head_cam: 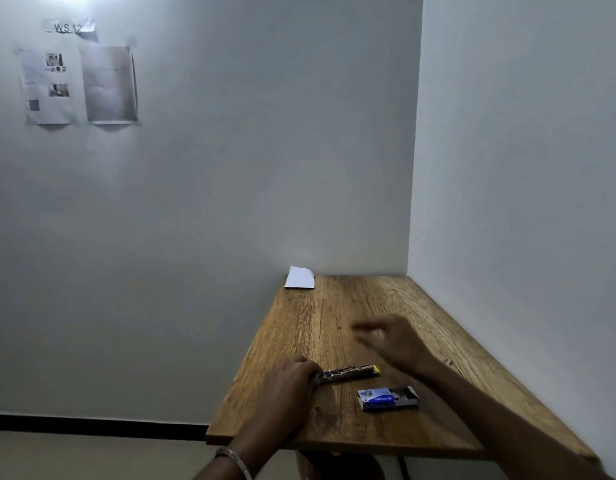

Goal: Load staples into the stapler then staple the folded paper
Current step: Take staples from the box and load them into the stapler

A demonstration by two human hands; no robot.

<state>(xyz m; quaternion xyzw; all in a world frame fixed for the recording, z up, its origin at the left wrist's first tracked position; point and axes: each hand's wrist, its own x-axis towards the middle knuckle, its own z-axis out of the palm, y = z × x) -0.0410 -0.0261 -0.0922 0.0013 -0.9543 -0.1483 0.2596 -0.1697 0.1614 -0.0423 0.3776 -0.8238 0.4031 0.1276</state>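
Note:
A slim stapler (351, 372) with a yellow tip lies on the wooden table (334, 327), its long axis running left to right. My left hand (289, 379) grips its left end. My right hand (393, 341) hovers blurred above the table, just beyond the stapler, fingers spread and holding nothing. A blue staple box (379, 399) lies near the front edge, its inner tray (408, 396) slid out to the right. The folded white paper (300, 278) rests at the far left corner, against the wall.
The table fits into a corner, with white walls behind and to the right. Its left and front edges drop to the floor. Printed sheets (78, 84) hang on the back wall, far left.

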